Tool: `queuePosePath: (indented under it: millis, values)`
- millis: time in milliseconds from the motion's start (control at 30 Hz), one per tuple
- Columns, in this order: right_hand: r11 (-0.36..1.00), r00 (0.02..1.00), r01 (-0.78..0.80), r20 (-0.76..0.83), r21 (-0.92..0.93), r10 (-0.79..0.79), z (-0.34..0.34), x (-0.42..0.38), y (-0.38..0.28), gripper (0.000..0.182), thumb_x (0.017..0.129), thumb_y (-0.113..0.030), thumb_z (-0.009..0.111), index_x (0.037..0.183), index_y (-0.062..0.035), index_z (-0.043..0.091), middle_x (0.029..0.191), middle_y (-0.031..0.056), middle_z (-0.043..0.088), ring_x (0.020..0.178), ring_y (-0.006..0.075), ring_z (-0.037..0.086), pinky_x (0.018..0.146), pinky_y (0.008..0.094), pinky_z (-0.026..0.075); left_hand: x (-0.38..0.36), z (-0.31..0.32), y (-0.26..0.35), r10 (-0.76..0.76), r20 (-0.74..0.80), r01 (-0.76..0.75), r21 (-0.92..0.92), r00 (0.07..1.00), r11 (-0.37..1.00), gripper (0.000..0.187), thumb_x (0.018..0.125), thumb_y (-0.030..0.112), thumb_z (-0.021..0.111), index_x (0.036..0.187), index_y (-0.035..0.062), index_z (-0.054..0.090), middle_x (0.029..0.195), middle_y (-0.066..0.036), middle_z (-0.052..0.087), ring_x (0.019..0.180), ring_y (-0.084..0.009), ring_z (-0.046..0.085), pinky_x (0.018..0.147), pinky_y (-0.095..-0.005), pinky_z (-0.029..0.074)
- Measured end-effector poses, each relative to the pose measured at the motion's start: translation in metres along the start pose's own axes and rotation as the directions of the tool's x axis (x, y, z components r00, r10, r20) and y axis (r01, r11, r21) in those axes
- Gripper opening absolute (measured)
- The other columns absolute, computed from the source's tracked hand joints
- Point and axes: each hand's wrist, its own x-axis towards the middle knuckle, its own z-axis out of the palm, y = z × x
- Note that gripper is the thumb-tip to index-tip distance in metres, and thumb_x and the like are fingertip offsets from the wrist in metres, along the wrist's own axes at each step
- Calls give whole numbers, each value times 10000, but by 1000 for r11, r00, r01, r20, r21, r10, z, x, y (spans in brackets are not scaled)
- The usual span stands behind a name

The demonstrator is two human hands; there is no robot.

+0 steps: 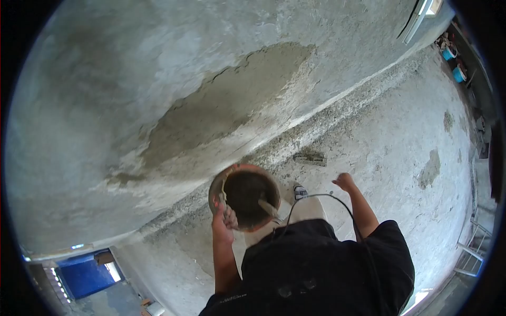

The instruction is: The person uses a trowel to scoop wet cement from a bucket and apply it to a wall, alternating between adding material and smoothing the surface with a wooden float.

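Observation:
My left hand (227, 217) is closed on the left rim of a round orange-brown bucket (272, 181), where its handle meets the side. The bucket hangs tilted in front of my legs, and dark grey wet mortar (243, 192) shows inside it. A mortar-smeared tool handle (269, 207) sticks out over the right rim; its other end is hidden in the bucket. My right hand (343, 181) is curled into a fist at my right side, with nothing showing in it. On the floor ahead lies a mortar-covered plastering float (311, 159).
A wall (121, 58) with a darker damp plaster patch (226, 97) rises ahead and left. Rough mortar crumbs (337, 113) line its foot. Blue buckets (458, 73) stand far right, a metal ladder (469, 255) lower right, and a blue panel (87, 276) lower left.

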Motion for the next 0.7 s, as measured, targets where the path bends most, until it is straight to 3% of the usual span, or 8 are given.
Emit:
queuePosePath:
  millis: [133,167,233,367,533,567,600,700]
  values:
    - [902,945,-327,-115,-283,307,81,-108,122,538,830,-527,553,702,-29,712,770,193,681,844,346,655,792,435,493,-11,-6,21,76,65,-71,-70,995,995,396,936,477,465,773,118,428,559,55,258,447,-63,204,411,-216,187]
    - [815,789,-562,204,-139,579,75,-142,119,522,845,-513,547,827,-19,717,776,175,692,856,331,669,806,433,502,-13,-7,26,76,65,-71,-80,995,994,396,936,477,465,773,118,428,559,55,258,447,-63,204,411,-216,187]
    - [822,811,-560,134,-106,570,166,-197,219,373,864,-336,529,608,-107,673,642,103,664,608,255,649,563,399,493,-17,-13,39,141,170,-126,-97,975,987,395,940,472,452,771,117,424,561,52,259,447,-65,204,414,-218,184]
    - [471,531,-848,398,243,749,225,-238,194,259,774,-271,721,714,-23,679,644,105,675,587,215,663,534,366,515,-14,-27,64,166,264,-149,-84,950,985,428,904,517,511,762,123,423,559,67,226,451,-56,173,422,-220,155]
    - [901,866,-426,-325,-79,381,179,-200,43,332,813,-308,631,670,-9,633,585,126,610,572,228,613,555,405,466,-9,-53,87,52,388,-43,-30,920,999,449,890,545,489,780,114,429,542,64,237,424,-61,171,411,-215,176]
    - [832,744,-531,-383,159,548,157,-172,1,272,855,-260,562,823,-11,668,780,170,663,665,254,626,632,408,488,-10,-58,89,15,437,-11,-12,899,1000,450,889,547,490,781,114,432,542,65,241,423,-59,168,411,-212,173]
    - [708,729,-279,-336,649,596,121,-158,-64,302,848,-277,592,828,14,670,753,152,656,657,217,611,622,363,480,-13,-62,93,25,503,-6,-40,864,999,415,905,511,506,805,114,438,566,76,232,458,-41,177,424,-198,153]
    - [801,772,108,-557,589,305,35,-135,-256,292,864,-236,620,865,55,643,776,166,666,708,237,638,642,354,479,-21,-80,104,-16,555,1,28,832,1000,440,905,531,474,783,110,435,555,71,238,438,-55,177,408,-209,167]
